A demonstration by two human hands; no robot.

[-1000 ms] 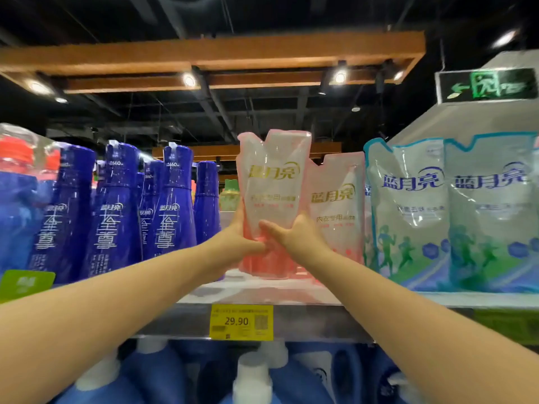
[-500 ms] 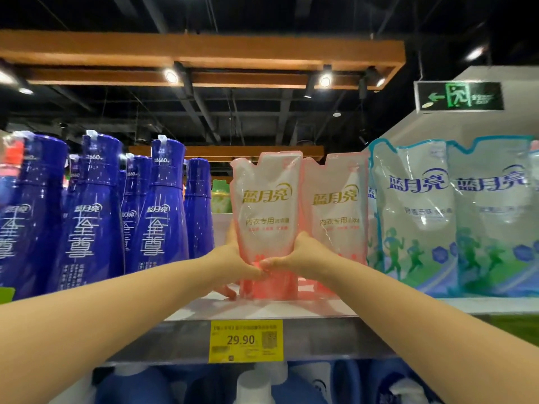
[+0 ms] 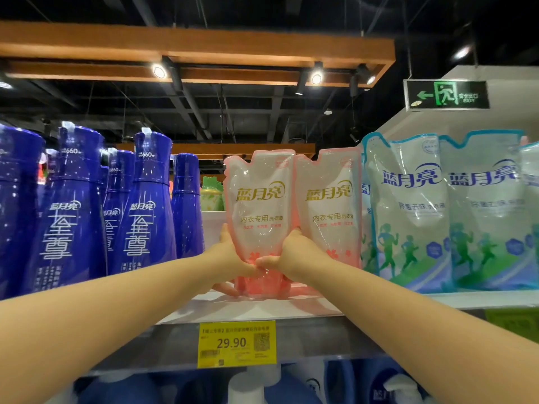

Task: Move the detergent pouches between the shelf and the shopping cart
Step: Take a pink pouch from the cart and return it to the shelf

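A pink and white detergent pouch stands upright on the white shelf, and both my hands hold it low down. My left hand grips its left side with the thumb across the front. My right hand grips its right side, thumb meeting the left thumb. A second pink pouch stands right beside it on the right, touching it. The shopping cart is out of view.
Tall blue detergent bottles crowd the shelf to the left. Large blue-green pouches stand to the right. A yellow 29.90 price tag hangs on the shelf edge. More bottles sit on the shelf below.
The pouch has come down from a raised, tilted position to stand upright on the shelf beside the second pink pouch. Both hands stayed on it.
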